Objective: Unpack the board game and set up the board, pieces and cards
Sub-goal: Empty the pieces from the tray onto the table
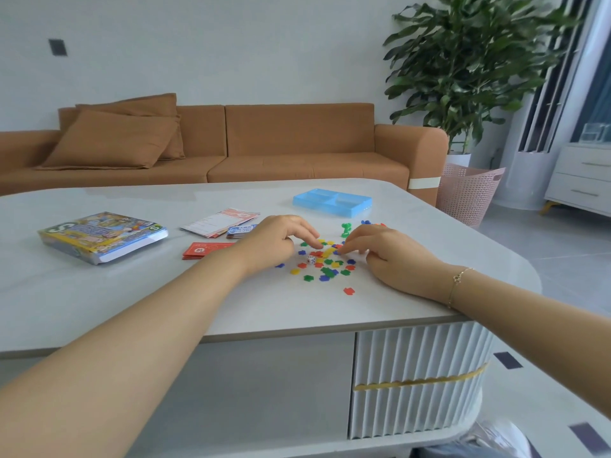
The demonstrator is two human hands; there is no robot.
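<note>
Several small red, blue, green and yellow plastic tokens (pixel 325 266) lie scattered on the white table (pixel 132 292), with a white die (pixel 311 259) among them. My left hand (pixel 274 239) reaches into the pile from the left, its fingertips down on tokens. My right hand (pixel 386 251) comes in from the right, fingers curled, pinching at a token at the pile's edge. A green pawn (pixel 346 229) stands just behind the pile. The game box (pixel 102 234) lies at the left. Red cards (pixel 201 250), blue cards (pixel 240 231) and paper sheets (pixel 220 221) lie between box and pile.
A light blue plastic tray (pixel 332 201) sits on the far side of the table. A brown sofa (pixel 231 143) stands behind the table, a pink basket (pixel 469 190) and a large plant (pixel 469 67) to the right. The table's front edge is close to me.
</note>
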